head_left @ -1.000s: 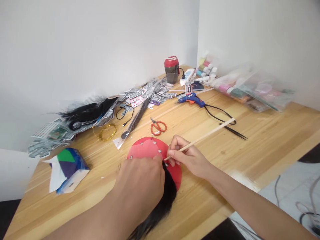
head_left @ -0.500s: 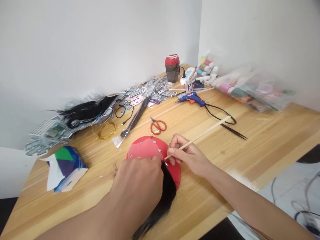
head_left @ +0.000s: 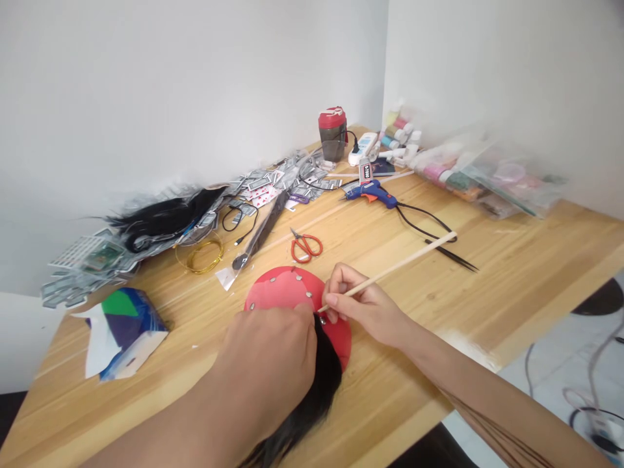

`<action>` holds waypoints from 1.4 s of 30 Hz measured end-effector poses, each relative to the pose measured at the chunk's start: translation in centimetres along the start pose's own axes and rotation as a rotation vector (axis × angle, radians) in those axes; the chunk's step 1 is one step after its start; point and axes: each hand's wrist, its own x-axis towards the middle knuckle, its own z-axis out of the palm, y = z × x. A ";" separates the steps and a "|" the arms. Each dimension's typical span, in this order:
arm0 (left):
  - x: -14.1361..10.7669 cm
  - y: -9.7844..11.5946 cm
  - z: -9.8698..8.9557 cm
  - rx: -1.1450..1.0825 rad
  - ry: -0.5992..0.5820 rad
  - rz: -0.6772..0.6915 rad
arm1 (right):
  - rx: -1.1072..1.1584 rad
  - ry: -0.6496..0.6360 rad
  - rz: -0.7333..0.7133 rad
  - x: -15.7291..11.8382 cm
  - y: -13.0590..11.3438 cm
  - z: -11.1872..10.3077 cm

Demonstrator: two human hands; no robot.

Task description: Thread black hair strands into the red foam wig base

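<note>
A red round disc point(head_left: 283, 286) lies on the wooden table, with several small silvery bits on it. Across its lower part my left hand point(head_left: 273, 364) is closed, back of the hand toward me, at the top end of a lock of black hair point(head_left: 324, 374); its fingertips are mostly hidden. The hair hangs down over the disc toward the near edge. In my right hand point(head_left: 353, 302) a thin wooden stick point(head_left: 404, 266) is pinched like a pen. Its lower tip meets the disc beside the top of the hair, close to my left fingers.
Red-handled scissors point(head_left: 306, 247) lie beyond the disc. Farther back are a blue glue gun point(head_left: 370, 194), black tweezers point(head_left: 455, 257), a cup point(head_left: 332, 133) and a power strip point(head_left: 363, 148). Gold wire point(head_left: 205, 257), black hair point(head_left: 166, 214) and a tissue pack point(head_left: 129, 318) sit left.
The view has shifted slightly. My left hand and the stick in my right hand stay at nearly the same spot on the disc.
</note>
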 end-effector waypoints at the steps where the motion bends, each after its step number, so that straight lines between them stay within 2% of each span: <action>1: 0.1 0.1 -0.1 0.014 0.001 -0.006 | 0.009 0.001 0.006 0.0 0.0 0.0; 8: -0.1 0.8 -0.1 0.041 0.075 0.030 | 0.055 0.007 0.029 0.2 -0.1 0.1; 18: -0.7 0.2 0.4 0.046 0.042 -0.016 | 0.070 0.010 0.028 0.3 0.2 0.0; 25: -0.9 -0.4 0.3 -0.036 -0.040 -0.022 | 0.058 0.018 0.034 0.2 0.1 0.0; 32: -0.7 -0.7 0.8 -0.127 0.021 0.009 | 0.049 0.022 0.047 0.1 -0.1 0.1; 42: 0.2 0.0 -0.8 0.024 -0.043 -0.015 | 0.113 0.012 0.059 0.1 -0.1 0.1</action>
